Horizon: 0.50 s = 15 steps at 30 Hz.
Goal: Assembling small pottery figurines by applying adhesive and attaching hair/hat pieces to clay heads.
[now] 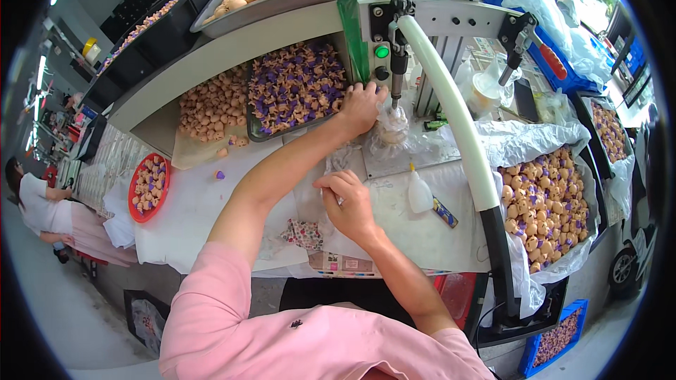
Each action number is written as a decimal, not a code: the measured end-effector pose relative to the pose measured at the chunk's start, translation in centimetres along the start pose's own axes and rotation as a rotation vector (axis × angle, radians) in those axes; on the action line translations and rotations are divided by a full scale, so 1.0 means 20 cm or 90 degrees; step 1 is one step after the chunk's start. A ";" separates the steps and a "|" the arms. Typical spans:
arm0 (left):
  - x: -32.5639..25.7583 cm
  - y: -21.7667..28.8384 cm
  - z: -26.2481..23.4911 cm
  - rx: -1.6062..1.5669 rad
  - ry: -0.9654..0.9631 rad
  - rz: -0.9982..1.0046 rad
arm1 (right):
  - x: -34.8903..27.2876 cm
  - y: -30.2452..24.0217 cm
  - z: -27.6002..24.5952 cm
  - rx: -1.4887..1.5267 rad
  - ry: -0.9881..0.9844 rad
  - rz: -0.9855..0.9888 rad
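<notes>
My left hand (361,108) reaches forward to the hand press, beside the plastic-wrapped fixture (391,127) under its vertical rod (398,74). Its fingers are bent and bunched together; what they grip, if anything, is hidden. Closer to me, over the white table, my right hand (348,204) is curled with thumb and fingers together, and any small piece in it cannot be made out. Left of my left hand, a dark tray (264,132) holds many small purple and tan figure parts. Beyond it lies a heap of small tan doll heads (213,104).
A long white press lever (451,109) curves down at the right. Past it, a lined box (556,267) holds joined tan-and-purple pieces. A red basket (132,193) stands at left, and a white squeeze bottle (420,193) lies mid-table. Another person (49,204) is far left.
</notes>
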<state>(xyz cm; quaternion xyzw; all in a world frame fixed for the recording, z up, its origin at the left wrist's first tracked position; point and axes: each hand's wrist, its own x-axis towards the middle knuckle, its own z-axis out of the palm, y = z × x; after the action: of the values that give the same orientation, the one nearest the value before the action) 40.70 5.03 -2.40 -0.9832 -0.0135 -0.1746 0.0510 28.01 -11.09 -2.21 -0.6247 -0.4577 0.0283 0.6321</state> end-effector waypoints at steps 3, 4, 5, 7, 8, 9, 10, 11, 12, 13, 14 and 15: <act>0.01 0.00 0.01 0.004 -0.024 -0.010 | -0.01 0.00 0.02 0.003 0.006 -0.033; 0.01 0.01 0.01 0.003 -0.015 -0.011 | -0.01 0.00 0.02 -0.003 0.005 -0.042; 0.01 0.01 0.02 0.004 -0.015 -0.012 | -0.01 0.00 0.02 -0.001 0.003 -0.054; 0.00 0.02 0.03 0.024 0.027 0.015 | -0.01 0.01 0.02 -0.010 -0.002 -0.056; 0.00 0.01 0.04 0.029 0.031 0.010 | -0.02 0.01 0.02 -0.012 -0.003 -0.062; -0.01 0.01 0.05 0.000 0.044 0.021 | -0.02 0.02 0.02 -0.015 -0.007 -0.063; 0.00 0.00 0.05 -0.027 0.047 0.030 | -0.02 0.02 0.02 -0.018 0.000 -0.069; 0.00 0.00 0.06 -0.029 0.061 0.032 | -0.02 0.02 0.02 -0.016 0.004 -0.070; 0.01 -0.01 0.06 -0.076 0.049 0.035 | -0.02 0.02 0.02 -0.022 0.004 -0.076; 0.01 -0.01 0.06 -0.123 0.037 0.037 | -0.02 0.02 0.02 -0.026 0.002 -0.069; 0.01 -0.02 0.07 -0.122 0.040 0.035 | -0.02 0.02 0.02 -0.024 -0.004 -0.062; 0.02 -0.02 0.07 -0.196 0.058 0.012 | -0.02 0.02 0.02 -0.031 -0.005 -0.065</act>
<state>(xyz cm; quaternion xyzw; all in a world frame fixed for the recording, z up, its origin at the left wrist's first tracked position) 41.46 5.50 -3.56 -0.9705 0.0253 -0.2187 -0.0983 27.69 -10.87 -2.80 -0.6156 -0.4920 -0.0128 0.6155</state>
